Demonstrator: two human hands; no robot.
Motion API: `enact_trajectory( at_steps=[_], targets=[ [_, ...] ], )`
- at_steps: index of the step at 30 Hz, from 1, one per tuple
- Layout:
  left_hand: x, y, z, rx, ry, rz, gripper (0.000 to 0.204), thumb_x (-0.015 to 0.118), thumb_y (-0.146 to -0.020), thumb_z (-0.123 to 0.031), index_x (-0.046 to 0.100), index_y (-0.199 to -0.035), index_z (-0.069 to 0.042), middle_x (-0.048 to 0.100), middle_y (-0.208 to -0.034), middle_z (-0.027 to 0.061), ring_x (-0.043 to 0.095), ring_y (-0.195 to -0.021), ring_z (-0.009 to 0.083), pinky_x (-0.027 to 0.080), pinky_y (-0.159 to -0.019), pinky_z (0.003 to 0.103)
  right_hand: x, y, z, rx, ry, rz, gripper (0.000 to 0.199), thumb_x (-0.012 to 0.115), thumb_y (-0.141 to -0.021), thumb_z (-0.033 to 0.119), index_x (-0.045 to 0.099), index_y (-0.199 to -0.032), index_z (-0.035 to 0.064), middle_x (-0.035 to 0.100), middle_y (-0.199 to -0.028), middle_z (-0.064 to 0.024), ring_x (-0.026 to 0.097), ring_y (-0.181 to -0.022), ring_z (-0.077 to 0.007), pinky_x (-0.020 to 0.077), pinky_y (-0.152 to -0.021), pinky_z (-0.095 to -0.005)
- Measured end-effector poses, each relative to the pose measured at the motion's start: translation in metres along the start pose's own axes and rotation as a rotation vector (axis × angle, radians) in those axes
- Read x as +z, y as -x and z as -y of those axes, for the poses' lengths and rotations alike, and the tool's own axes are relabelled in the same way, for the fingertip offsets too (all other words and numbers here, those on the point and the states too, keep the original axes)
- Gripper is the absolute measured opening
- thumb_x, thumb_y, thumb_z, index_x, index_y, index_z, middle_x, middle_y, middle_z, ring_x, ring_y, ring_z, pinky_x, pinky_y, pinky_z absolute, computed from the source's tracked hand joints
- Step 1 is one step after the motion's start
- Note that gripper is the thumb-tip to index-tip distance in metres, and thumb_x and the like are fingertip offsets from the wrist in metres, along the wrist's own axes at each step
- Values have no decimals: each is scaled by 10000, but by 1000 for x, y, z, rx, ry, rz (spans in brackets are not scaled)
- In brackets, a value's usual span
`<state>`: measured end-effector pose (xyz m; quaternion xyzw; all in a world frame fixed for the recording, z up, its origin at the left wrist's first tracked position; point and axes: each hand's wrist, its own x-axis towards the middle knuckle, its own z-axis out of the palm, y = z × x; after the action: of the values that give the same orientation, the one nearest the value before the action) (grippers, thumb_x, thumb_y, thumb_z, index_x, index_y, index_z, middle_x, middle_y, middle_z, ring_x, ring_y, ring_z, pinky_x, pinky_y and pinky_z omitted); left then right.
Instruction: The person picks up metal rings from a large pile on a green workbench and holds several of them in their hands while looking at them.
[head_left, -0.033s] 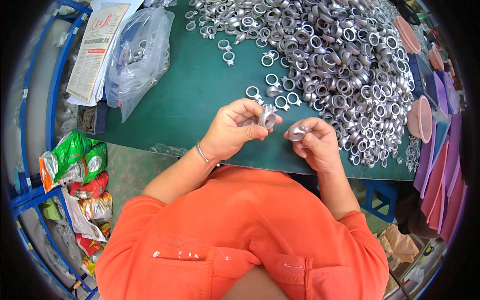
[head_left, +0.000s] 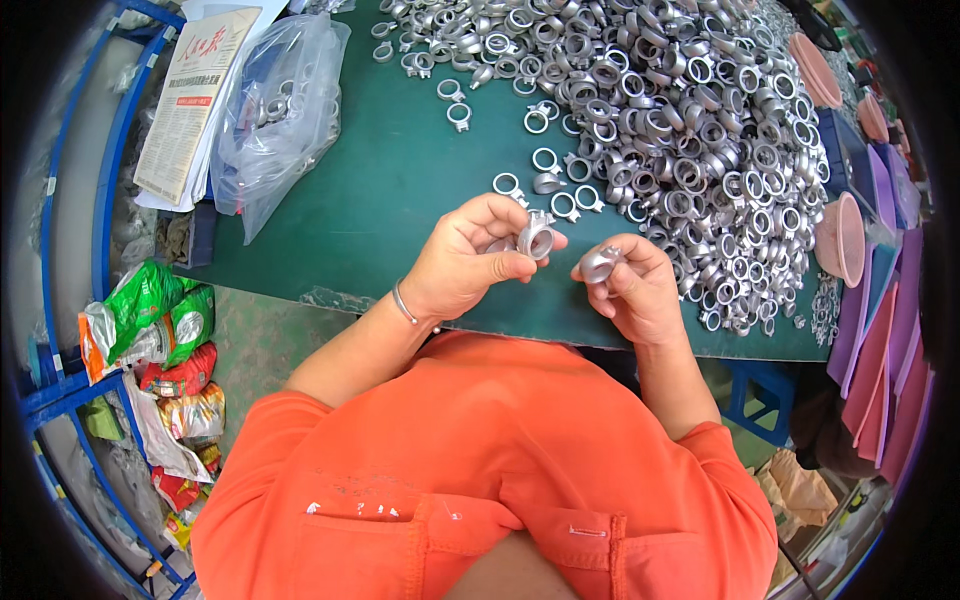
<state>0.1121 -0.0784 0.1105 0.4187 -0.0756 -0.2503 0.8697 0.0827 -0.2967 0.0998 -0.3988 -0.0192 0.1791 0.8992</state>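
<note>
I see my left hand (head_left: 462,265) in the middle of the frame, closed around a small silver metal ring part (head_left: 536,240). The fingers pinch it just above the green counter (head_left: 400,190). My right hand (head_left: 636,292) is close beside it, a little lower and to the right. It is closed too, and it holds another shiny silver metal piece (head_left: 598,264) at its fingertips. The two hands are near each other but not touching.

A thin silver bracelet (head_left: 402,302) sits on my left wrist. My orange shirt (head_left: 500,470) fills the bottom of the frame.

A big pile of silver metal rings (head_left: 690,130) covers the upper right of the counter. A few loose rings lie just above my hands. In the upper left there is a clear plastic bag with more rings inside (head_left: 285,110), and a folded newspaper (head_left: 190,100) lies beside it. Pink round dishes (head_left: 845,238) stand at the right edge. Bright snack bags (head_left: 150,330) sit at the lower left, under the counter.
</note>
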Motion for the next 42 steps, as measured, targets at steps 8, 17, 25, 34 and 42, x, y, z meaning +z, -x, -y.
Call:
enact_trajectory(
  at_steps=[8, 17, 25, 34, 42],
  targets=[
    [-4, 4, -11, -151, 270, 97, 274, 559, -851, -56, 554, -1120, -5, 598, -1071, 245, 597, -756, 197, 508, -639, 272, 5, -1, 6, -12, -185, 44, 182, 577, -814, 23, 553, -992, -8, 577, -1013, -209, 584, -758, -181, 450, -454, -219],
    [-19, -2, -31, -152, -431, -113, 158, 581, -779, 20, 636, -927, 10, 600, -896, 88, 554, -710, 156, 449, -546, 233, 17, -33, 19, -276, 1382, -148, 179, 627, -791, 61, 627, -968, 38, 553, -698, -88, 560, -619, -212, 458, -562, -301],
    [-10, -13, 3, 356, -1362, -38, 141, 714, -706, -55, 641, -825, -35, 525, -748, 77, 546, -660, 210, 446, -584, 303, 6, -24, 28, -268, 1627, 10, 141, 550, -793, 3, 620, -886, 81, 575, -831, -117, 595, -761, -314, 485, -649, -386],
    [-7, -7, 4, 268, -985, -100, 106, 699, -732, -15, 637, -817, -22, 593, -924, 79, 578, -722, 148, 478, -628, 252, 14, -17, 12, -115, 1698, -218, 288, 747, -712, 229, 613, -841, 9, 605, -781, -111, 596, -652, -249, 481, -583, -341],
    [-12, 3, 2, -169, 196, -58, 176, 578, -883, -102, 552, -1040, -29, 626, -959, 181, 622, -777, 154, 535, -672, 287, 7, -12, 19, 182, 345, -19, 292, 703, -769, 87, 607, -1025, -15, 620, -882, -57, 478, -576, -64, 372, -485, -182]
  ],
)
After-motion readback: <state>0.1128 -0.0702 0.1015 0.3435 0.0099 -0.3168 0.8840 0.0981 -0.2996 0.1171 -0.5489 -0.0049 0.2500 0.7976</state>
